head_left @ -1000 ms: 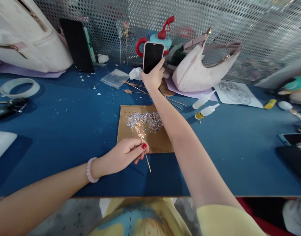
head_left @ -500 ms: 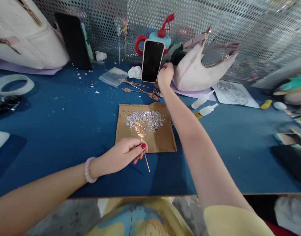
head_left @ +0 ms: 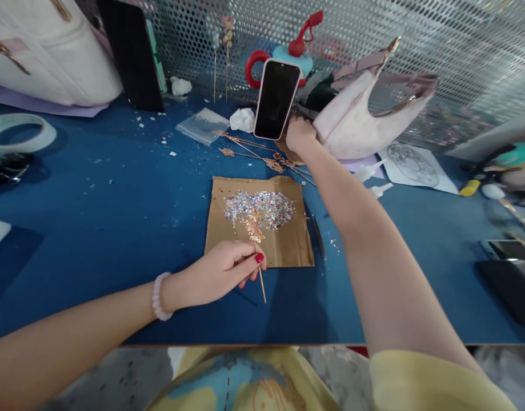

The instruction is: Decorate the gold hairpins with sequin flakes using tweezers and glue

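Note:
My left hand (head_left: 225,271) pinches the thin shaft of a gold hair stick (head_left: 263,285) between thumb and fingers. The stick's openwork, leaf-like head lies over a piece of brown cardboard (head_left: 219,228), beside a spread of shiny, multicoloured sequin-like bits (head_left: 275,206). My right hand (head_left: 300,136) reaches far back, between the propped phone (head_left: 277,100) and the pale handbag (head_left: 365,128). Its fingers curl downward by a brown, rounded piece (head_left: 288,153); what they grip, if anything, is hidden. Several more gold hair sticks (head_left: 273,165) lie just in front of that hand.
Tweezers (head_left: 319,237) lie right of the cardboard. Small glue bottles (head_left: 369,171) sit partly behind my right forearm. A plastic bag (head_left: 202,127), crumpled tissue (head_left: 242,120) and a red-handled cup (head_left: 297,54) stand further back. A tape roll (head_left: 20,132) is at far left.
My right hand has shifted slightly and curled further down beside the phone, and its forearm has moved right, uncovering the tweezers. My left hand keeps its hold on the hair stick.

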The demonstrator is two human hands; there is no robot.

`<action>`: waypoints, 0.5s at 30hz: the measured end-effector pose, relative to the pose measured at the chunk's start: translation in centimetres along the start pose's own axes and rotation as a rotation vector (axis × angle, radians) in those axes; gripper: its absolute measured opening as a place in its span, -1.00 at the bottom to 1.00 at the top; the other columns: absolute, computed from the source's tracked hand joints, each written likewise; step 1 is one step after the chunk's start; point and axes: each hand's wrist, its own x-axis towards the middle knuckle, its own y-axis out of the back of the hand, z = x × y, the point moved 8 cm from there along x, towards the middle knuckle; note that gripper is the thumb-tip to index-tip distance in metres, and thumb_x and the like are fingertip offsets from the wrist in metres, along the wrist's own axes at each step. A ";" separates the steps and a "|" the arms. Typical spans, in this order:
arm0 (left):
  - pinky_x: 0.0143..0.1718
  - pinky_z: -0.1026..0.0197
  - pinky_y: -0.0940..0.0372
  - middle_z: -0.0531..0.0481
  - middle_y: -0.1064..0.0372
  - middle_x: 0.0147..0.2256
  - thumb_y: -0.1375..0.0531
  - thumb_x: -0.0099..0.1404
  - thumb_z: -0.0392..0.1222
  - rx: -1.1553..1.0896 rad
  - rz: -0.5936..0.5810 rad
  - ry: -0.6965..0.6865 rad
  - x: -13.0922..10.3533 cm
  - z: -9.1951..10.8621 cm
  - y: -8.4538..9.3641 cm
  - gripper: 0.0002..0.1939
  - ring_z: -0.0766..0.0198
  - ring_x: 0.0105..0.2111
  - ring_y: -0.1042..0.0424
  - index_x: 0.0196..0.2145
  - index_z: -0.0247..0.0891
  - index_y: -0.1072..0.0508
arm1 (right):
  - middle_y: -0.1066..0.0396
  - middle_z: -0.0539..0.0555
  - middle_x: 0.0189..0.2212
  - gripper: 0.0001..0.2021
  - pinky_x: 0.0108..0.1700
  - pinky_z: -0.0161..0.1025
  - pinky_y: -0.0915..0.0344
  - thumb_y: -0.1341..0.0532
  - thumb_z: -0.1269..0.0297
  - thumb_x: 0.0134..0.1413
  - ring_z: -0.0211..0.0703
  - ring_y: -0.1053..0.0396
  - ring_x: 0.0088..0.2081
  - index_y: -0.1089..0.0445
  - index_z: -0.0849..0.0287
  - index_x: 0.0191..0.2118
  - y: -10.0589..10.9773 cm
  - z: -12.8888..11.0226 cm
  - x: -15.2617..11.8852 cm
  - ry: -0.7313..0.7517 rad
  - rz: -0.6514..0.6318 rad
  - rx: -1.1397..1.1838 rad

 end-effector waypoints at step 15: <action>-0.48 0.42 -0.21 0.08 -0.32 -0.44 0.06 0.42 -0.18 0.090 -0.047 0.026 0.0 0.7 -0.1 -0.70 0.48 -0.53 -0.32 -0.32 -0.32 -0.41 | -0.33 0.15 0.01 -0.65 -0.02 -0.02 -0.38 -0.18 0.17 0.21 -0.09 -0.37 -0.03 -0.29 0.23 0.05 1.3 -0.6 3.3 0.117 -0.269 -0.386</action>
